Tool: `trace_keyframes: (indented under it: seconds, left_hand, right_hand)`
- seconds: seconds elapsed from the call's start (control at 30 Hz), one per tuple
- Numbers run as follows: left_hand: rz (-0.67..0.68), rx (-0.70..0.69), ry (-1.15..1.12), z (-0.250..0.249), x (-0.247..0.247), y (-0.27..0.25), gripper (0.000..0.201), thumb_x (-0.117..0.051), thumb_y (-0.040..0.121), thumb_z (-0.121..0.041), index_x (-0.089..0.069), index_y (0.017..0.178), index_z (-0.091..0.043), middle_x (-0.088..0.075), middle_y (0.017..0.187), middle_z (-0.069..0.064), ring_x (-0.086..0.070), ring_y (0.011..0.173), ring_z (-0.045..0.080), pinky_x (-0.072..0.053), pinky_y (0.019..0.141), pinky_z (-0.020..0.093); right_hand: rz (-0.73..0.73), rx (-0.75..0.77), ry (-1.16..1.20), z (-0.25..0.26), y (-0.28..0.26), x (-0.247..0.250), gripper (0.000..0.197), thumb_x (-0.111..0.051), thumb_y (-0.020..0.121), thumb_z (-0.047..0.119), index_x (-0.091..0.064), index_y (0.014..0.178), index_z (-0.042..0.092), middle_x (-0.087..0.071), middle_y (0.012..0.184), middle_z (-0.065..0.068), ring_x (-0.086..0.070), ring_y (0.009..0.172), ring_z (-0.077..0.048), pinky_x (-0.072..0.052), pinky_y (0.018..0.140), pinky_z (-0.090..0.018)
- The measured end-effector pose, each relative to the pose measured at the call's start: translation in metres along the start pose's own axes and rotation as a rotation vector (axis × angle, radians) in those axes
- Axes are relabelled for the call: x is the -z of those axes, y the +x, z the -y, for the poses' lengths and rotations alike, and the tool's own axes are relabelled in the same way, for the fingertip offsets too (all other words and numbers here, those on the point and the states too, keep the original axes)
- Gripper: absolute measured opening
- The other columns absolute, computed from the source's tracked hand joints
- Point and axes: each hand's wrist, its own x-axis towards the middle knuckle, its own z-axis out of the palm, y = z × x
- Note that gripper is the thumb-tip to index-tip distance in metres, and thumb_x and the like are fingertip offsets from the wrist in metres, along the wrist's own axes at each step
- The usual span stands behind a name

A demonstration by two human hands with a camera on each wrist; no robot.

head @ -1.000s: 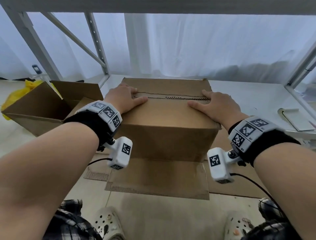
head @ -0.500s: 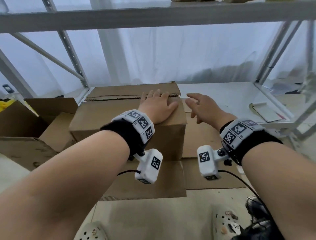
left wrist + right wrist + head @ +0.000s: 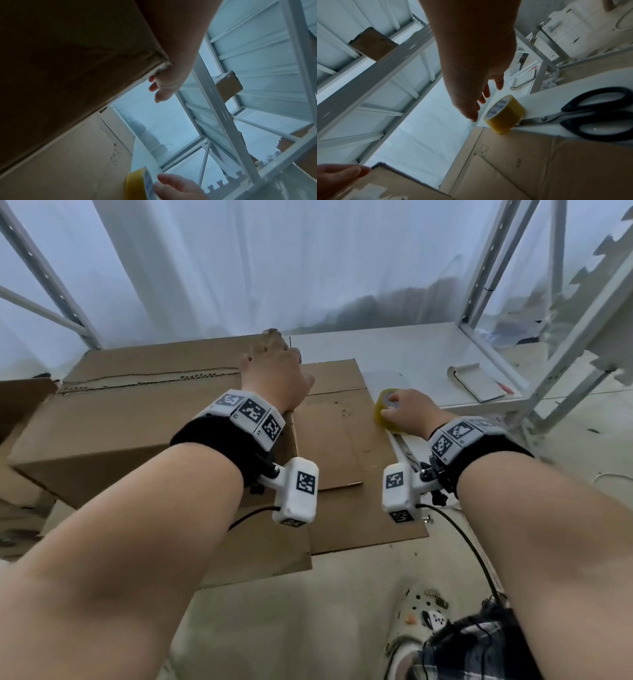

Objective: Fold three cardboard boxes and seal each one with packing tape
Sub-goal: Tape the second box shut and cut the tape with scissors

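A folded brown cardboard box (image 3: 137, 419) stands on the shelf, the seam between its top flaps bare. My left hand (image 3: 274, 368) lies flat on the box's right end, fingers straight past the far corner (image 3: 161, 86). A yellow tape roll (image 3: 385, 405) lies on its side on the white shelf, at the edge of a flat cardboard sheet (image 3: 342, 446). My right hand (image 3: 400, 409) reaches over the roll with straight fingers. In the right wrist view a small gap shows between the fingertips (image 3: 474, 117) and the tape roll (image 3: 505, 113).
Black-handled scissors (image 3: 590, 113) lie on the white shelf just behind the roll. A notebook (image 3: 479, 381) lies further right. White rack posts (image 3: 489, 268) stand at the right. Another open cardboard box (image 3: 17, 412) sits at the far left.
My right hand left the box top and moved right to the tape roll. My left hand slid along the box to its right end. The head turned right.
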Motion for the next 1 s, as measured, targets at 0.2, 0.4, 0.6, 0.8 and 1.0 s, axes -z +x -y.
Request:
trace_keyframes:
  seconds: [0.2,0.4,0.6,0.8,1.0]
  left_hand:
    - [0.01,0.005,0.039,0.004,-0.004,0.009,0.036,-0.045,0.09,-0.04,-0.062,0.115,-0.021,-0.037,0.139,0.004,-0.028,0.128,0.032,-0.026,0.101,0.048]
    - [0.011,0.009,0.039,0.004,-0.007,0.011,0.035,-0.045,0.091,-0.04,-0.062,0.114,-0.021,-0.037,0.135,0.005,-0.029,0.125,0.033,-0.026,0.099,0.046]
    - [-0.008,0.048,-0.13,0.01,0.0,0.008,0.061,-0.038,0.094,-0.054,-0.037,0.14,-0.014,-0.03,0.144,0.013,-0.028,0.133,0.036,-0.024,0.108,0.047]
    - [0.234,-0.001,-0.018,0.097,0.022,-0.009,0.081,-0.02,0.083,-0.079,-0.019,0.15,-0.035,-0.014,0.16,0.001,-0.012,0.146,0.029,-0.009,0.116,0.055]
    - [0.503,-0.043,0.022,0.173,0.05,-0.069,0.114,-0.037,0.054,-0.091,0.011,0.147,-0.046,0.018,0.159,-0.007,0.017,0.146,0.026,0.007,0.114,0.06]
  right_hand:
    - [0.155,-0.165,-0.249,-0.004,0.036,-0.025,0.046,-0.048,0.092,0.017,-0.043,0.133,-0.002,-0.044,0.141,-0.022,-0.04,0.131,-0.037,-0.029,0.112,-0.047]
    - [-0.069,-0.087,-0.377,-0.009,0.04,-0.03,0.023,-0.045,0.094,0.013,-0.053,0.115,0.014,-0.06,0.119,-0.009,-0.053,0.114,-0.028,-0.028,0.103,-0.041]
    - [-0.278,0.158,0.077,0.039,0.036,-0.016,0.032,-0.051,0.096,0.019,-0.054,0.127,0.011,-0.061,0.122,-0.01,-0.055,0.113,-0.03,-0.035,0.103,-0.044]
    - [-0.406,0.435,0.604,0.128,0.002,0.03,0.024,-0.055,0.094,0.01,-0.059,0.118,0.006,-0.059,0.104,-0.002,-0.053,0.094,-0.011,-0.039,0.075,-0.011]
    - [-0.174,0.555,0.836,0.196,-0.031,0.024,0.014,-0.053,0.096,0.009,-0.057,0.109,0.013,-0.065,0.102,-0.003,-0.061,0.095,-0.013,-0.049,0.091,-0.027]
